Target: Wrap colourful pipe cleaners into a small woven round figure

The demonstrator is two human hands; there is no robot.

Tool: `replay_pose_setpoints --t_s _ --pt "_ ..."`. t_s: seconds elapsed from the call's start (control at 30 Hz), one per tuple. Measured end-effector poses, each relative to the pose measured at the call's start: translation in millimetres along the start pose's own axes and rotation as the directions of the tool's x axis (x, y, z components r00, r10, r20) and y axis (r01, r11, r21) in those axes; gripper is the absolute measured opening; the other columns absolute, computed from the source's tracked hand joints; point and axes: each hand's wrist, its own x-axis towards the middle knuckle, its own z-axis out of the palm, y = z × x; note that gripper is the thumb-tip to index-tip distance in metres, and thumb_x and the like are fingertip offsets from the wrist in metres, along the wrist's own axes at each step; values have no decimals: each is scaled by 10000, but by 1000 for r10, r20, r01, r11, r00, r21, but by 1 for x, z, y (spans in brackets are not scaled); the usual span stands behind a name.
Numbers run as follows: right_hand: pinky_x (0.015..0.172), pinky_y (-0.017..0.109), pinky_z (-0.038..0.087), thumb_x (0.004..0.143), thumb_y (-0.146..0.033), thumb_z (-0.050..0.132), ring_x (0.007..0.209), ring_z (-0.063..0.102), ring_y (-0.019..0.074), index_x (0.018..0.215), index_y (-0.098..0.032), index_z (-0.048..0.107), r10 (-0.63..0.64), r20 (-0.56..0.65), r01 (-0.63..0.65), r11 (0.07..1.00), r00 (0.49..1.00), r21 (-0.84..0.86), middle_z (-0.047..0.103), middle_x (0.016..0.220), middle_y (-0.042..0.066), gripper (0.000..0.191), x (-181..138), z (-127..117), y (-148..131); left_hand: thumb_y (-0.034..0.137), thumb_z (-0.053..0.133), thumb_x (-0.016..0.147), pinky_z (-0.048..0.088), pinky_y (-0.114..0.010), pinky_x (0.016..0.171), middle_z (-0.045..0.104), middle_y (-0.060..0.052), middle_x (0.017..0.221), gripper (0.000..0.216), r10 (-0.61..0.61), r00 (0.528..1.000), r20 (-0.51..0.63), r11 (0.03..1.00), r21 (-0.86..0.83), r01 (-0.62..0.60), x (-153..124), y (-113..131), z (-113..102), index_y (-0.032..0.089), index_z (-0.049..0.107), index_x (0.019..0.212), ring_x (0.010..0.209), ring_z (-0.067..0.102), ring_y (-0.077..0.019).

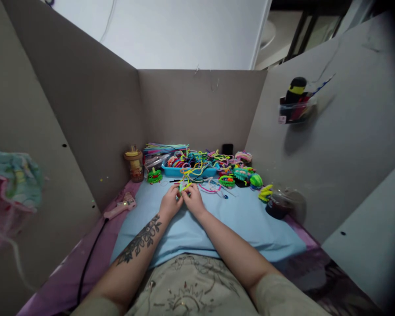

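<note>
My left hand (170, 202) and my right hand (193, 199) meet in the middle of a light blue cloth (246, 219), fingers pinched together on a small green and yellow pipe-cleaner piece (183, 187). A yellow pipe cleaner (194, 170) rises from that piece toward the heap behind it. My left forearm bears a dark tattoo. Both forearms rest on the cloth.
A blue tray (171, 170) of colourful pipe cleaners sits behind the hands, with small fuzzy figures (154, 176) around it. A pink glue gun (120, 208) lies left, a jar (135, 166) at back left, a dark cup (277, 206) right. Cardboard walls enclose the desk.
</note>
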Motion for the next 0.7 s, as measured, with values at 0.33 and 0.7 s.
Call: replay_pose_setpoints --t_s 0.33,0.7 --pt "809 327 474 749 -175 560 799 544 181 629 -197 581 0 6 0 1000 1000 -4 500 825 31 124 0 -3 -2 150 529 803 519 -360 864 659 -101 1071 162 69 997 35 995 -79 -66 0 -1 -1 204 485 657 1060 616 -220" --pt "840 344 471 756 -180 541 865 543 192 657 -206 575 -66 70 66 998 995 6 512 887 41 108 1 -8 -1 219 631 728 489 -409 927 546 -133 1233 148 12 1000 15 987 -163 -9 5 -13 -4 201 488 764 1219 495 -270"
